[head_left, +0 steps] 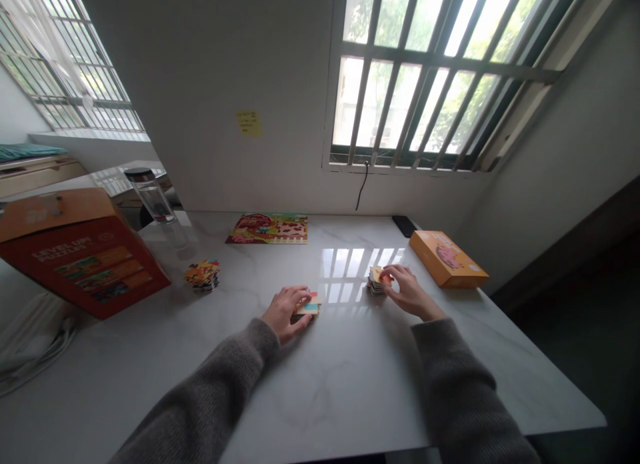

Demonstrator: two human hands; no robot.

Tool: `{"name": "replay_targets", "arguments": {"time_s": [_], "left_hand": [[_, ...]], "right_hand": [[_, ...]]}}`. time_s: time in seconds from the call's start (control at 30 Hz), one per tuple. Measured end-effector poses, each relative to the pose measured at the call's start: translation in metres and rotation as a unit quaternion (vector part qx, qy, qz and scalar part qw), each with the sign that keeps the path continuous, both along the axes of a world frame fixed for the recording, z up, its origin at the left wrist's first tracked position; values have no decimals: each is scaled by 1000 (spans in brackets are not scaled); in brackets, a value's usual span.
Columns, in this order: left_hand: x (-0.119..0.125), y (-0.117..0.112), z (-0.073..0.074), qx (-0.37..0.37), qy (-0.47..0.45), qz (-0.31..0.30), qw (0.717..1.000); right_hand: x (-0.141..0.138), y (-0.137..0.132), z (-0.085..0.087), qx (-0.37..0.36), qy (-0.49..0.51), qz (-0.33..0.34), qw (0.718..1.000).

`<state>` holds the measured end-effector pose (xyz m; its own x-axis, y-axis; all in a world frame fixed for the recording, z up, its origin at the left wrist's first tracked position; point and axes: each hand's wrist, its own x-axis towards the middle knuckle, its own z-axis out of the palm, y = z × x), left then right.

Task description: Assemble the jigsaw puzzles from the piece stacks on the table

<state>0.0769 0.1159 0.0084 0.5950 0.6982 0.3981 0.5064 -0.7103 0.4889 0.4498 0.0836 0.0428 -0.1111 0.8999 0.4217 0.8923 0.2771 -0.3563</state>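
Observation:
My left hand (287, 314) rests on the table with its fingers curled round a small stack of puzzle pieces (311, 307), the top one cream with red and turquoise. To the right, my right hand (406, 289) has its thumb and fingertips on a second puzzle stack (375, 281), gripping a yellowish piece at its top; the fingers partly cover it. Farther left stands a third stack of puzzle pieces (203, 275), mostly orange and yellow, touched by neither hand. At the back lies a colourful farm picture board (270, 229).
On the left stand a large red puzzle box (85, 264) and a clear bottle (155, 197). An orange box (447, 257) lies at the right, with a black phone (404, 226) behind it. White cables (45, 357) sit at the left edge of the marble-patterned table (340, 397).

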Motion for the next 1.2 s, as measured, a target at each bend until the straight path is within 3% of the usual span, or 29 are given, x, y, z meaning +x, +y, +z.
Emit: {"name": "replay_targets", "arguments": {"time_s": [0.27, 0.33, 0.4, 0.57, 0.7, 0.87, 1.0, 1.1, 1.2], "left_hand": [[1, 1, -2, -6, -10, -1, 1000], [1, 2, -3, -5, -17, -7, 1000], [-1, 4, -5, -10, -31, -23, 999], [-14, 13, -5, -33, -99, -37, 994], [-29, 22, -1, -48, -76, -41, 995], [-30, 24, 0, -69, -14, 26, 997], [-20, 19, 2, -99, 39, 121, 987], [-15, 17, 4, -131, 78, 118, 981], [-15, 17, 3, -159, 80, 100, 979]], "right_hand": [[9, 1, 6, 35, 42, 12, 998], [0, 1, 9, 51, 74, 8, 996], [-23, -1, 11, 61, 102, 27, 993], [-115, -13, 10, 44, 114, 175, 977], [-159, -17, -2, 24, 144, 205, 968], [-169, -8, -20, -19, 151, 204, 967], [-170, 0, -23, -92, 180, 101, 974], [-171, 3, -20, -151, 131, 73, 977], [-169, 6, -18, -193, 144, 107, 965]]}}
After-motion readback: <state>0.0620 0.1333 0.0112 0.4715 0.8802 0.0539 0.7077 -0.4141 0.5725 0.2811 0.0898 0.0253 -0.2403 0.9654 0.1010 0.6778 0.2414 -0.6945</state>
